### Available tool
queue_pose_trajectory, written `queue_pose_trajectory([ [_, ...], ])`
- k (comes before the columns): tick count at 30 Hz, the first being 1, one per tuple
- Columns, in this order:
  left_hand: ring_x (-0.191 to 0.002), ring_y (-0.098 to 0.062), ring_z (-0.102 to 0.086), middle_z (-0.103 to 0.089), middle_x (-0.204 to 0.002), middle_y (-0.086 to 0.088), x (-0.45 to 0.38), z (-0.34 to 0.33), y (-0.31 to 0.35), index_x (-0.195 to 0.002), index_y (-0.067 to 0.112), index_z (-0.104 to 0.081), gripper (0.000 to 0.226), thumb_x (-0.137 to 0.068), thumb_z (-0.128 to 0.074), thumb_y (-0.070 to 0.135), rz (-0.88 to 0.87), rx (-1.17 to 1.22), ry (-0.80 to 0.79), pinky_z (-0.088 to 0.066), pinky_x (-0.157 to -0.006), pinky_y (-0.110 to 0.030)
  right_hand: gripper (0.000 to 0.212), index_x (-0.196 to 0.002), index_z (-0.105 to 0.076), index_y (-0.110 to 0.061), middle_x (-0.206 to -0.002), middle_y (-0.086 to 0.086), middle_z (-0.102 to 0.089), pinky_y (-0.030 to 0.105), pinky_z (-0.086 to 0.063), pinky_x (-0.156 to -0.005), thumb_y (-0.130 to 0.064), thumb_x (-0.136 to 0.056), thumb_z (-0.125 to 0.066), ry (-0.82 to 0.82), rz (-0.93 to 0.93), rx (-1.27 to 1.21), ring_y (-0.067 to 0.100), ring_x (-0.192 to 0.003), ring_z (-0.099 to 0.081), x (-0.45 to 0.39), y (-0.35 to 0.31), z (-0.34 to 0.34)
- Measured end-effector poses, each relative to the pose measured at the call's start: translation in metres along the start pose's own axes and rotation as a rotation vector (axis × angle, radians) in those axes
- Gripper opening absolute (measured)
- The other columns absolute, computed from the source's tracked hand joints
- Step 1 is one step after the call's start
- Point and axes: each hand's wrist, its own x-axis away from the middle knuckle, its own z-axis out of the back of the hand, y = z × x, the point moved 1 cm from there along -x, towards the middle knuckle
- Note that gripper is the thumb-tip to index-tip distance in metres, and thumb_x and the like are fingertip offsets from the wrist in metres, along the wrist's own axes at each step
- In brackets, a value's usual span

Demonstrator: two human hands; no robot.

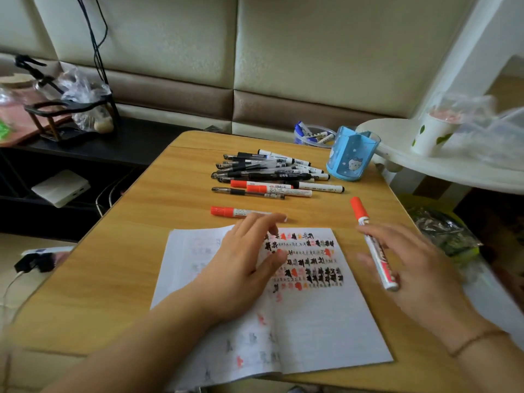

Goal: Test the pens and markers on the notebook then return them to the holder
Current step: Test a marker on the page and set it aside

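An open notebook (312,313) lies on the wooden table (136,251), its right page covered with black and red test marks. My left hand (243,268) rests on the notebook with relaxed fingers, its fingertips close to a red-capped marker (226,211) lying just beyond the page. My right hand (419,273) holds another red-capped marker (368,234) loosely across its fingers, cap pointing away from me, at the notebook's right edge. A pile of pens and markers (272,174) lies farther back. The blue holder (351,154) stands at the back right and looks empty.
A clear tub with blue-capped markers (312,136) sits behind the holder. A white plastic shelf (425,163) with a paper cup (431,131) overhangs the table's right corner. A green bag (448,231) lies to the right. A dark shelf with a rack (65,109) stands at the left.
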Motion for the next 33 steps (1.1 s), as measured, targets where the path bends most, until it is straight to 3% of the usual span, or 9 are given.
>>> queue_pose_trajectory([
  [3, -0.122, -0.003, -0.039, -0.043, -0.127, 0.016, -0.001, 0.000, -0.003, -0.133, 0.029, -0.046, 0.041, -0.094, -0.046, 0.042, -0.021, -0.046, -0.018, -0.036, -0.104, -0.033, 0.064, -0.140, -0.039, -0.041, -0.135, -0.010, -0.052, 0.019, -0.043, -0.069, -0.017, -0.085, -0.062, -0.302, -0.053, 0.337, 0.012, -0.118, -0.048, 0.006, 0.026, -0.012],
  [6, -0.122, -0.006, -0.040, -0.044, -0.126, 0.015, -0.002, -0.001, -0.004, -0.129, 0.030, -0.049, 0.037, -0.094, -0.048, 0.041, -0.030, -0.064, -0.023, -0.037, -0.102, -0.036, 0.058, -0.146, -0.013, -0.049, -0.147, -0.021, -0.033, 0.024, -0.042, -0.097, -0.025, -0.099, -0.037, -0.429, -0.094, 0.316, 0.003, -0.132, -0.030, 0.011, 0.033, -0.015],
  [8, -0.121, -0.007, -0.039, -0.044, -0.124, 0.015, -0.002, -0.001, -0.005, -0.127, 0.031, -0.050, 0.036, -0.093, -0.049, 0.041, -0.024, -0.070, -0.028, -0.038, -0.102, -0.036, 0.054, -0.144, -0.020, -0.049, -0.141, -0.023, -0.039, 0.023, -0.040, -0.098, -0.024, -0.099, -0.038, -0.391, -0.135, 0.226, 0.001, -0.128, -0.033, 0.008, 0.033, -0.013],
  [11, -0.119, -0.008, -0.039, -0.044, -0.122, 0.015, -0.002, -0.002, -0.006, -0.125, 0.032, -0.053, 0.036, -0.091, -0.050, 0.044, -0.007, -0.090, -0.042, -0.037, -0.102, -0.036, 0.052, -0.139, -0.036, -0.046, -0.122, -0.027, -0.050, 0.022, -0.042, -0.086, -0.016, -0.097, -0.045, -0.347, -0.153, 0.112, 0.002, -0.116, -0.046, 0.005, 0.035, -0.013],
  [15, -0.116, -0.007, -0.037, -0.043, -0.116, 0.017, 0.000, -0.002, -0.007, -0.121, 0.033, -0.057, 0.033, -0.091, -0.050, 0.045, 0.003, -0.118, -0.070, -0.034, -0.102, -0.035, 0.042, -0.131, -0.052, -0.034, -0.106, -0.019, -0.059, 0.020, -0.042, -0.079, -0.011, -0.096, -0.045, -0.249, -0.226, -0.005, 0.007, -0.102, -0.056, -0.002, 0.047, -0.021],
  [17, -0.115, -0.007, -0.037, -0.043, -0.115, 0.018, 0.000, -0.002, -0.007, -0.120, 0.034, -0.057, 0.032, -0.091, -0.049, 0.045, 0.002, -0.125, -0.076, -0.034, -0.102, -0.034, 0.037, -0.128, -0.056, -0.029, -0.104, -0.015, -0.062, 0.021, -0.045, -0.077, -0.012, -0.096, -0.047, -0.224, -0.255, -0.033, 0.008, -0.098, -0.058, -0.010, 0.051, -0.023],
  [20, -0.114, -0.007, -0.036, -0.043, -0.115, 0.018, 0.000, -0.002, -0.007, -0.119, 0.035, -0.057, 0.031, -0.091, -0.050, 0.045, 0.003, -0.126, -0.084, -0.034, -0.102, -0.034, 0.034, -0.126, -0.057, -0.027, -0.103, -0.012, -0.063, 0.011, -0.039, -0.071, -0.013, -0.096, -0.050, -0.222, -0.306, -0.065, 0.003, -0.093, -0.056, -0.022, 0.054, -0.026],
  [29, -0.112, -0.008, -0.038, -0.045, -0.112, 0.018, 0.001, -0.002, -0.007, -0.112, 0.035, -0.059, 0.026, -0.091, -0.048, 0.046, -0.005, -0.134, -0.077, -0.035, -0.100, -0.035, 0.033, -0.126, -0.058, -0.023, -0.108, -0.007, -0.062, 0.007, -0.033, -0.070, -0.013, -0.095, -0.053, -0.289, -0.324, -0.087, 0.008, -0.096, -0.054, -0.051, 0.053, -0.031],
  [33, -0.112, -0.007, -0.037, -0.045, -0.112, 0.018, 0.001, -0.001, -0.007, -0.111, 0.035, -0.059, 0.023, -0.093, -0.050, 0.045, -0.006, -0.128, -0.081, -0.034, -0.100, -0.034, 0.031, -0.123, -0.061, -0.022, -0.105, -0.005, -0.063, 0.014, -0.038, -0.075, -0.013, -0.095, -0.053, -0.286, -0.305, -0.076, 0.012, -0.096, -0.056, -0.062, 0.053, -0.031],
])
